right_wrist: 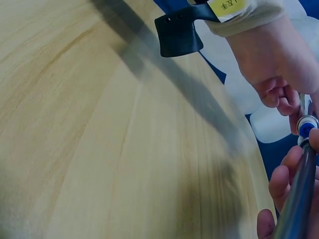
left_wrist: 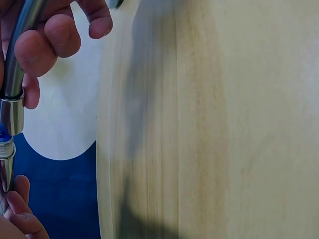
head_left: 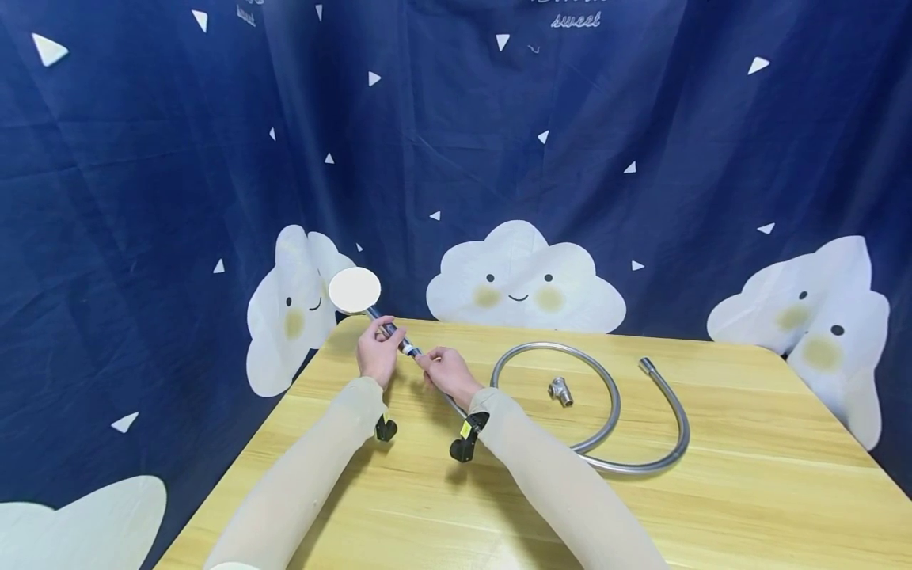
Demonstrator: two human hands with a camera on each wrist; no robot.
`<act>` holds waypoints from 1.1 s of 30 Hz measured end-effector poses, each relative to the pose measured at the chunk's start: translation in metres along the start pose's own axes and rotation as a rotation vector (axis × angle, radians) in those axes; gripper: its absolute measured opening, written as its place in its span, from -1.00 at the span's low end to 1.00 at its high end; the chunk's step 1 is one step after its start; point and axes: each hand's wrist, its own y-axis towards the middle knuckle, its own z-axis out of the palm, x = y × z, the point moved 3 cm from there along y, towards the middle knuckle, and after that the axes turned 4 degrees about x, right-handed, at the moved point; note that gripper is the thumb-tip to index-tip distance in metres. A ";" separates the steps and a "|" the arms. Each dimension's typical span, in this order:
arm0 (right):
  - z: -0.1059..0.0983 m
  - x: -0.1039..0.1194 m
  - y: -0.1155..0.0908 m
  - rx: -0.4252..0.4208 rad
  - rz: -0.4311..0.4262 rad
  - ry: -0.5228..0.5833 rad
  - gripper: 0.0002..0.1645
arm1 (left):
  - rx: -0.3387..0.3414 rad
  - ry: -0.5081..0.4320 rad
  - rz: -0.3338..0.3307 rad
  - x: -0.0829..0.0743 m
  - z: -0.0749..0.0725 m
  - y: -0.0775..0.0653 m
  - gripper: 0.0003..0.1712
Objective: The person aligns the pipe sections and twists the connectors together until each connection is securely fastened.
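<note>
**Shower head (head_left: 355, 290) and hose (head_left: 616, 408) held end to end**

Shower head far left, near table's (head_left: 748, 491) back corner. Left hand (head_left: 379, 352) grips its handle (head_left: 374, 313). Right hand (head_left: 449, 374) holds hose end (left_wrist: 12, 117) at handle thread (left_wrist: 6, 149); contact unclear. Metal valve (head_left: 560, 390) on table inside hose loop. Free hose end (head_left: 647, 366) furthest right.

One handheld shower head (head_left: 354, 290), one metal shower hose (head_left: 615, 401), one tee fitting (head_left: 561, 392), two hands (head_left: 378, 354), two wrist cameras (head_left: 386, 429) and one wooden table (head_left: 420, 514) were visible.
</note>
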 end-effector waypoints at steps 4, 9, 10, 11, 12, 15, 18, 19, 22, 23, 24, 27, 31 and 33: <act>0.001 0.003 -0.001 0.001 0.013 0.011 -0.61 | -0.003 -0.006 0.001 0.000 0.000 0.000 -0.64; 0.002 0.003 0.000 0.000 0.009 0.005 -0.62 | -0.012 -0.017 -0.002 0.003 0.000 0.003 -0.65; 0.002 0.003 0.001 0.000 0.007 -0.001 -0.62 | -0.016 -0.018 -0.003 0.004 0.000 0.004 -0.65; 0.002 0.003 0.001 0.002 0.007 -0.006 -0.62 | -0.018 -0.018 -0.008 0.004 0.000 0.005 -0.66; 0.002 0.002 0.002 0.003 0.005 -0.009 -0.61 | -0.018 -0.016 -0.014 0.005 0.000 0.005 -0.66; 0.003 0.001 0.003 0.006 0.008 -0.015 -0.60 | -0.014 -0.013 -0.017 0.005 0.000 0.006 -0.65; 0.003 0.001 0.004 0.001 0.009 -0.015 -0.62 | -0.009 -0.016 -0.011 0.003 -0.001 0.006 -0.64; 0.003 0.001 0.005 -0.003 0.011 -0.017 -0.63 | -0.008 -0.018 -0.005 0.002 -0.001 0.005 -0.64; 0.003 0.002 0.005 -0.012 0.015 -0.029 -0.68 | -0.008 -0.013 -0.001 0.001 -0.001 0.005 -0.65; 0.003 0.003 0.004 -0.012 0.016 -0.034 -0.69 | -0.005 -0.012 0.000 0.000 -0.001 0.004 -0.66; 0.004 0.004 0.004 -0.012 0.017 -0.036 -0.70 | -0.003 -0.005 0.001 0.000 0.000 0.004 -0.65; 0.003 0.007 0.001 -0.011 0.010 -0.032 -0.70 | 0.001 0.001 -0.004 0.000 0.001 0.005 -0.65; 0.003 0.009 -0.001 -0.016 0.000 -0.032 -0.69 | 0.000 -0.003 -0.009 0.001 0.003 0.006 -0.63; 0.003 0.008 -0.001 -0.015 0.001 -0.039 -0.69 | -0.004 -0.009 -0.014 0.002 0.003 0.005 -0.63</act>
